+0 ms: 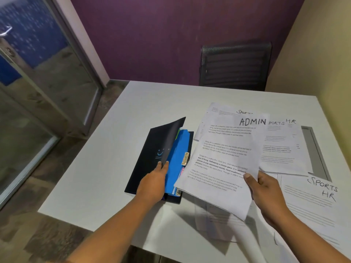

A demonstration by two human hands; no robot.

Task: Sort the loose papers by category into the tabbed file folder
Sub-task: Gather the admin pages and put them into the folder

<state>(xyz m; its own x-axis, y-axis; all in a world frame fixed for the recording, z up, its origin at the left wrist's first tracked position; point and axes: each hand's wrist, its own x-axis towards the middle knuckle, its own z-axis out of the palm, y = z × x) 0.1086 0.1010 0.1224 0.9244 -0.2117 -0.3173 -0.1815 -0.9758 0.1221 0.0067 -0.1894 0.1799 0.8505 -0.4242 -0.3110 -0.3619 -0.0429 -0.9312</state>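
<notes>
The folder (150, 158) lies on the bench (152, 103), its black cover lifted partway. The left hand (152, 183) holds that cover by its free edge, the fingers (160, 165) together on it (the thumb is hidden, so I judge this a pinch rather than see one). Inside the folder a blue divider (178, 158) shows, with a tab (185, 158) reading ADMIN on the edge away from the folder's spine.

Just right of the folder, the ADMIN sheet (224, 164) is held above the bench, its near corner overlapping the folder's edge. The right hand (266, 188) clamps the sheet's edge farthest from the folder, thumb on top and the other fingers beneath.

The sheet is light, thin and floppy; held by one edge it will likely sag and catch air. It probably slides in best led by a corner, behind the blue divider.

Counted: one folder, one readable tab, and one sheet in hand (possibly a second beneath it). Farther right of the folder lie the loose papers (313, 196), overlapping. I read four headings: SPORTS twice, HR, and SPORTS HR. An exact count cannot be told.
</notes>
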